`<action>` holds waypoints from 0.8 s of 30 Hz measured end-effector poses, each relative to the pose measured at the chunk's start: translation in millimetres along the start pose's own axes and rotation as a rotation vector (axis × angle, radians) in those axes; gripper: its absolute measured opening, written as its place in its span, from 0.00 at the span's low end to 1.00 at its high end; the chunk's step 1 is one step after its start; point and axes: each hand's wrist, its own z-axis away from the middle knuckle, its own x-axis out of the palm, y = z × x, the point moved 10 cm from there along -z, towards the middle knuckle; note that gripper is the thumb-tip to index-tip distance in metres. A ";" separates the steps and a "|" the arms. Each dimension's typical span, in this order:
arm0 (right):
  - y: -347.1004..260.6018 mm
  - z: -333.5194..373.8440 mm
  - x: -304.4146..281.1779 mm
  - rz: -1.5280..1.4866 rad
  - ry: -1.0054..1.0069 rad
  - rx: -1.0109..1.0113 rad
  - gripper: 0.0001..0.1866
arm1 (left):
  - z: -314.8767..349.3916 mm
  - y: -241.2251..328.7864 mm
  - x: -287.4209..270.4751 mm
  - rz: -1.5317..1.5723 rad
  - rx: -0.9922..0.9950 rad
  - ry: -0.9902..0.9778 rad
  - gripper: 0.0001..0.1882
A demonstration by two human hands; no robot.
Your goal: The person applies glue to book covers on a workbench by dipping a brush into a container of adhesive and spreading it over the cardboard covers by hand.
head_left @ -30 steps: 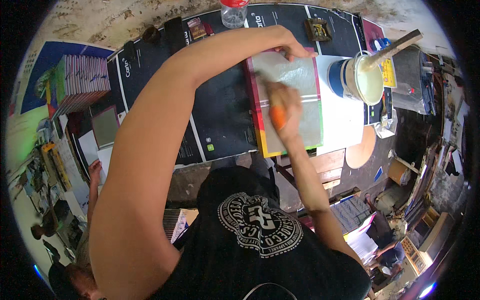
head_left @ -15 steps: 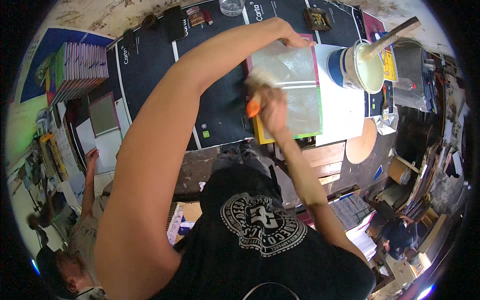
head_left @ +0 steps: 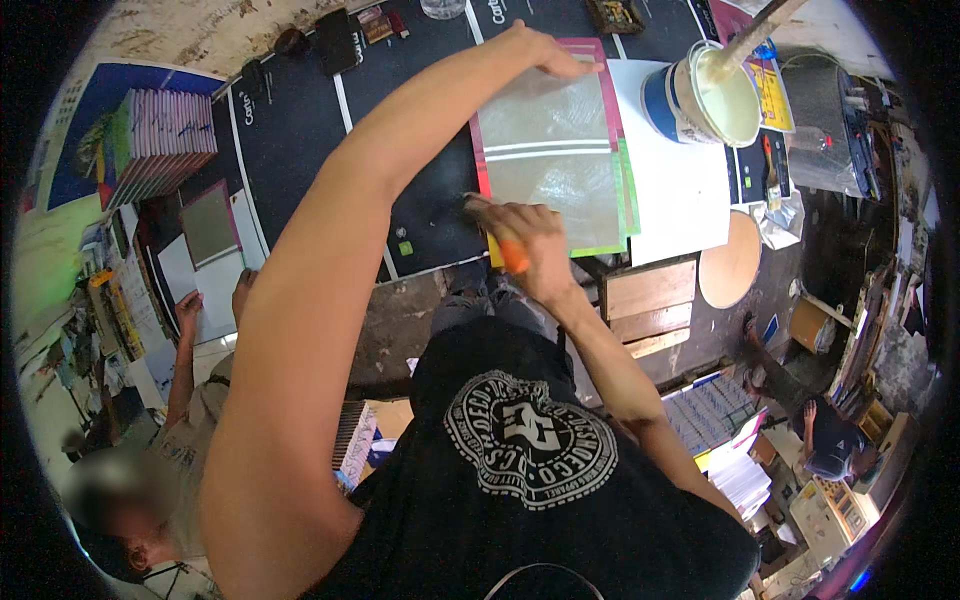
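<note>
A grey sheet [head_left: 550, 190] with pink and green edges and white stripes across its middle lies on the dark worktop, on top of similar coloured sheets. My left hand [head_left: 562, 60] rests at its far edge, fingers stretched out and holding nothing. In my right hand [head_left: 538, 238] is a brush with an orange handle [head_left: 513, 256], my fingers closed round it. Its bristles [head_left: 478, 204], partly hidden, are at the sheet's left edge. The sheet's surface looks wet and streaked.
A bucket [head_left: 660, 105] of pale liquid with a wooden stick [head_left: 755, 38] stands on white paper [head_left: 680, 210] to the right. Book stacks [head_left: 165, 140] sit at far left. A co-worker's hand [head_left: 188, 308] touches paper at left; another person [head_left: 835, 440] is at lower right.
My right hand has swept the brush left and nearer, to the sheet's left edge. The top sheet has shifted slightly, showing another green-edged sheet beneath. My left hand stays at the far edge.
</note>
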 end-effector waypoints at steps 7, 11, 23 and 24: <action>27.8 -28.0 20.6 0.234 0.123 0.068 0.25 | 8.4 2.8 12.1 -0.001 -0.029 -0.026 0.56; -20.6 30.1 48.2 0.009 -0.087 0.020 0.23 | 13.6 -9.1 7.4 0.050 -0.042 0.016 0.54; -22.0 56.5 19.6 0.130 -0.116 -0.073 0.26 | 6.6 -11.0 12.2 0.057 -0.114 -0.007 0.51; -26.4 64.8 16.2 0.076 -0.190 -0.066 0.24 | 8.5 -8.8 18.4 0.061 -0.109 -0.014 0.51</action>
